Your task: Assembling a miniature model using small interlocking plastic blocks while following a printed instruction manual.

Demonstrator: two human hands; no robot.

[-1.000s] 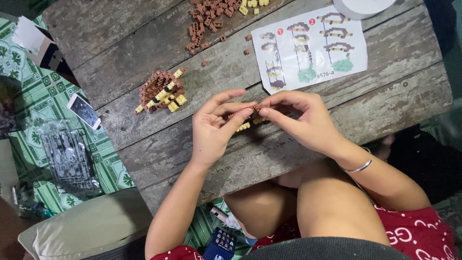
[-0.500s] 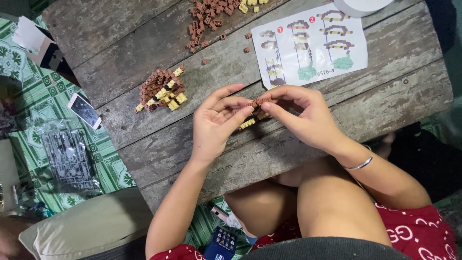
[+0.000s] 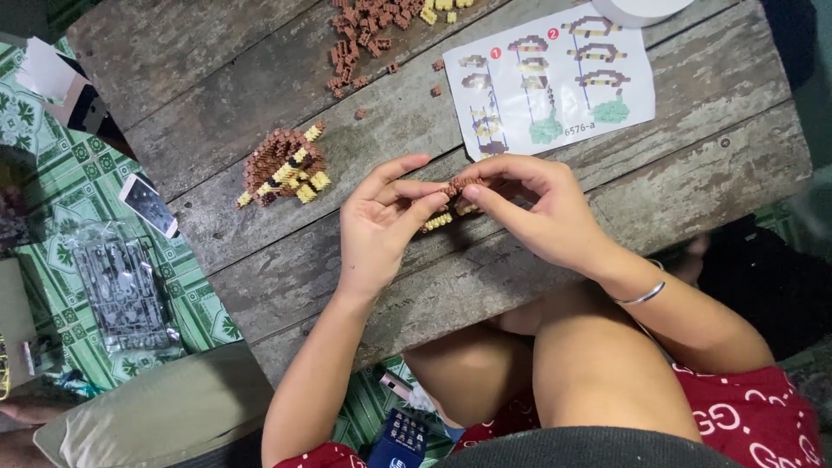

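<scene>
— What are your hands doing?
— My left hand [image 3: 377,227] and right hand [image 3: 542,212] both pinch a small brick assembly [image 3: 451,201] above the table's [image 3: 693,186] near edge, fingertips meeting, steadying it.
— And nearby?
— A half-built brick model [image 3: 284,166] left; instruction sheet [image 3: 555,80] at the far edge, readable.

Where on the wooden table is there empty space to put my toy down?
Bare wood lies at the far left corner of the grey plank table, and on the right end below the white instruction sheet. It is crowded at the loose brown bricks, around the brown-and-yellow brick model, and mid-table, where the left hand and right hand pinch a small brick piece.
</scene>
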